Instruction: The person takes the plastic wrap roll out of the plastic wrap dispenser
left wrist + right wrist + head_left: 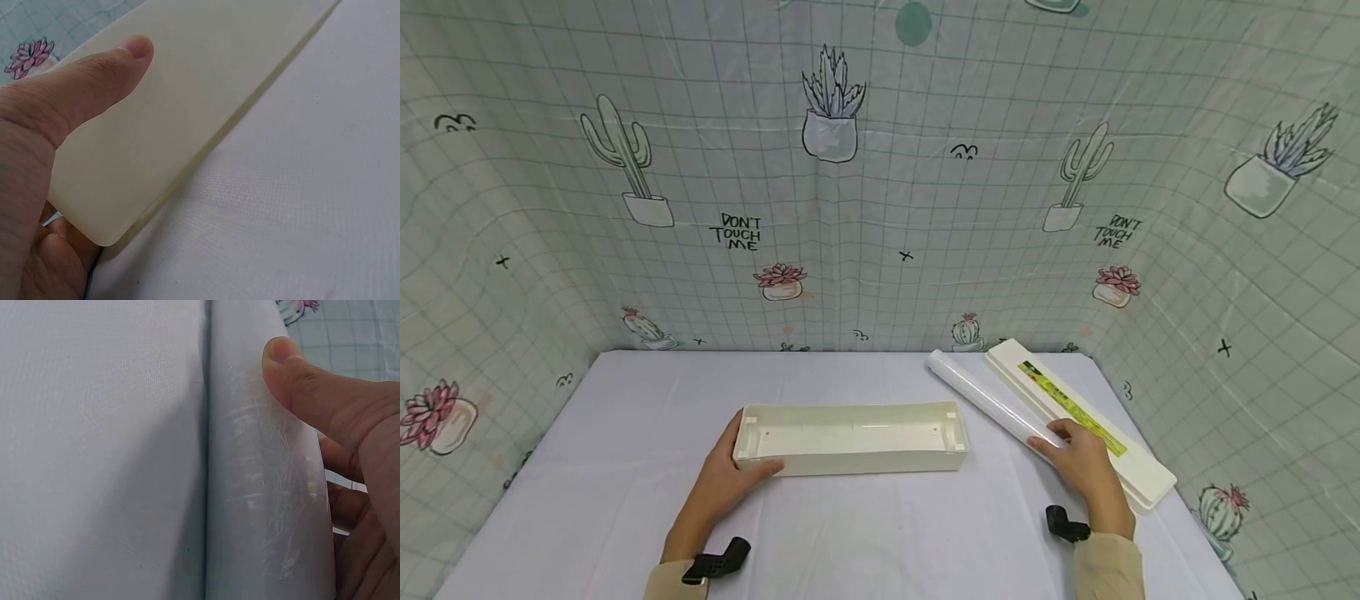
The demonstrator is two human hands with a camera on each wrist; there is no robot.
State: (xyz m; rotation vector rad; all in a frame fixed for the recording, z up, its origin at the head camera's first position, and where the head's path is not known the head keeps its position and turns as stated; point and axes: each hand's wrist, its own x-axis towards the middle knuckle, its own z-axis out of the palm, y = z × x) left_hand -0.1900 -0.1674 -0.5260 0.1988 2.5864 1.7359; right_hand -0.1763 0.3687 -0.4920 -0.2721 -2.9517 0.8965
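Note:
A long, cream-coloured open box (880,462) lies across the middle of the table, its hollow inside facing up. My left hand (722,483) grips its left end, thumb along the front wall and fingers round the far side. In the left wrist view the thumb presses on the box's smooth wall (181,106). A roll of cling film (977,390) lies slanting to the right of the box. My right hand (1086,462) holds its near end, thumb on the film roll (262,487) and fingers curled round the other side.
Just right of the roll lies a long cream lid (1138,475) with a yellow-green label strip (1075,408), parallel to the roll. A white cloth covers the table (880,542). Grid-patterned curtains (880,192) with cactus drawings enclose the back and sides.

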